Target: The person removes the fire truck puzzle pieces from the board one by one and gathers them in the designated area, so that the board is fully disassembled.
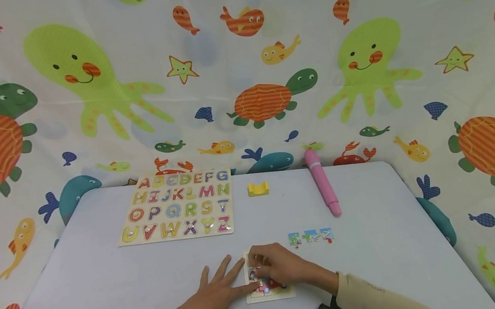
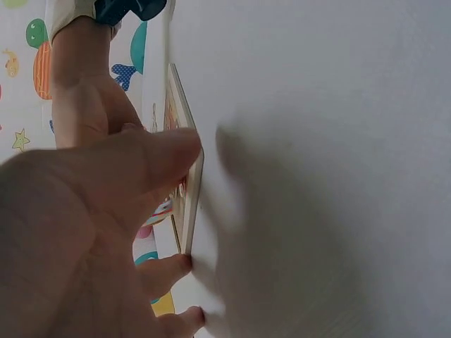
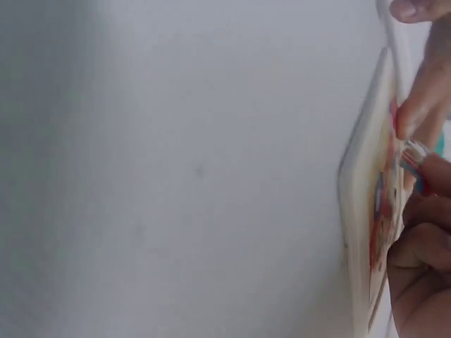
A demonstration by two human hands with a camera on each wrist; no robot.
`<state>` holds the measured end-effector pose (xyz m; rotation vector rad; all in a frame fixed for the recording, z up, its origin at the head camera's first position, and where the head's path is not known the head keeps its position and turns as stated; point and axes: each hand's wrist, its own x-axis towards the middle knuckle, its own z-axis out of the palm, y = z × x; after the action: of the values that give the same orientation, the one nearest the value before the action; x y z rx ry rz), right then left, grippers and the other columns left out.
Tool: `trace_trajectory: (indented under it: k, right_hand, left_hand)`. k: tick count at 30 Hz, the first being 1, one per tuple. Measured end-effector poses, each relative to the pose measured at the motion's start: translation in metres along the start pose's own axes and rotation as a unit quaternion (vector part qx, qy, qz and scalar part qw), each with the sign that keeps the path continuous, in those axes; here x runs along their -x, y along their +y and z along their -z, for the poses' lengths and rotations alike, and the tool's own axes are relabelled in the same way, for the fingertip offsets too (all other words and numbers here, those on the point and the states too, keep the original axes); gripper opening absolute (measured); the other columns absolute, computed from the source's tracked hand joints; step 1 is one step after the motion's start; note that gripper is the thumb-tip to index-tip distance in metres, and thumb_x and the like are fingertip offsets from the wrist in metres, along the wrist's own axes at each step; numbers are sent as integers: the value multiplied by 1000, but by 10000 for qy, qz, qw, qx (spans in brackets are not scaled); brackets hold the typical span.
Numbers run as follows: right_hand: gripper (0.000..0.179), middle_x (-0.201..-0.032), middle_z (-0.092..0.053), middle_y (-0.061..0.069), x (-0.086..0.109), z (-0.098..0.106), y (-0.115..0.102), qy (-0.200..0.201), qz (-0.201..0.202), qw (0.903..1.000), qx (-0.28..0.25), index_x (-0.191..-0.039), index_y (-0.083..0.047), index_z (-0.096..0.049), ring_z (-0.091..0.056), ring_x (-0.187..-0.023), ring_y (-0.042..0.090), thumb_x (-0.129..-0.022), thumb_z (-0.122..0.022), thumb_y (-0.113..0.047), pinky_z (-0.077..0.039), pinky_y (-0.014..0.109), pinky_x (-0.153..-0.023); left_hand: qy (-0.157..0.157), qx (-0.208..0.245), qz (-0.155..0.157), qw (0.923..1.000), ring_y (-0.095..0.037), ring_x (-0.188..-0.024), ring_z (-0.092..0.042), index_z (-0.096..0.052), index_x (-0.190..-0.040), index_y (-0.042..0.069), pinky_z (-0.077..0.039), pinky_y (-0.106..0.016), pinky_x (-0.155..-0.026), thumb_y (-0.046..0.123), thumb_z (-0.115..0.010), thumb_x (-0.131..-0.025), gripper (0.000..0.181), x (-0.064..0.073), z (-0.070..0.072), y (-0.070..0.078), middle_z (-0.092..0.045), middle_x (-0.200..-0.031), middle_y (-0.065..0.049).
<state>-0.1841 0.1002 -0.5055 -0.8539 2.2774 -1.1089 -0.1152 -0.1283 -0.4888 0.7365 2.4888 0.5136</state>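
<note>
A small wooden jigsaw board (image 1: 272, 297) with a light rim and a colourful picture lies on the white table between the hands. My left hand (image 1: 210, 305) is spread out with straight fingers at the board's left side, and one finger reaches onto the picture. Over the upper part of the board, my right hand (image 1: 280, 264) has its fingers curled. In the right wrist view it pinches a small jigsaw piece (image 3: 414, 160), held tilted just above the board's surface; the fingers hide part of the piece. Loose jigsaw pieces (image 1: 311, 236) lie beyond the right hand.
A wooden alphabet board (image 1: 176, 234) with coloured letters lies at the back left. A yellow block (image 1: 258, 190) and a pink pen-shaped object (image 1: 323, 183) are at the back. Behind the table hangs a sea-animal cloth (image 1: 214, 88).
</note>
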Motion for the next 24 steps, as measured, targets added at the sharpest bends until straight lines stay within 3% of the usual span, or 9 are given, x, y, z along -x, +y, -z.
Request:
trace_trajectory:
  k: [5, 13, 19, 24]
  right_hand:
    - [8, -90, -63, -8, 8, 21, 2, 394, -206, 9981, -434, -98, -18, -63, -60, -87, 11, -98, -69, -13, -51, 28, -80]
    - [16, -78, -56, -6, 47, 69, 28, 717, -417, 9964, 154, -90, -16, -62, -54, -76, 11, -91, -77, -11, -44, 22, -62]
    - [19, -80, -60, -7, 59, 65, 40, 837, -429, 9951, 295, -82, -13, -63, -53, -75, 8, -85, -81, -7, -46, 23, -65]
    - [23, -77, -61, -10, 60, 54, 43, 1227, -468, 9890, 683, -80, -13, -60, -54, -70, 5, -84, -80, -1, -46, 23, -61]
  left_hand:
    - [14, -22, 62, 10000, -43, -154, -12, -56, -144, 47, -9, -81, -110, 37, -75, -91, 57, -1, -1, 1, -27, -168, -5]
    - [124, -17, 63, 9999, -42, -154, -13, -57, -143, 46, -10, -79, -112, 35, -75, -91, 56, 1, -1, 2, -28, -167, -5]
    - [249, 5, 12, 9997, -43, -153, -14, -59, -142, 45, -11, -80, -111, 33, -76, -90, 56, 3, -2, 2, -30, -166, -7]
    - [201, 69, 28, 9998, -43, -154, -13, -58, -143, 45, -10, -79, -112, 33, -76, -90, 57, 2, -3, 3, -29, -167, -6]
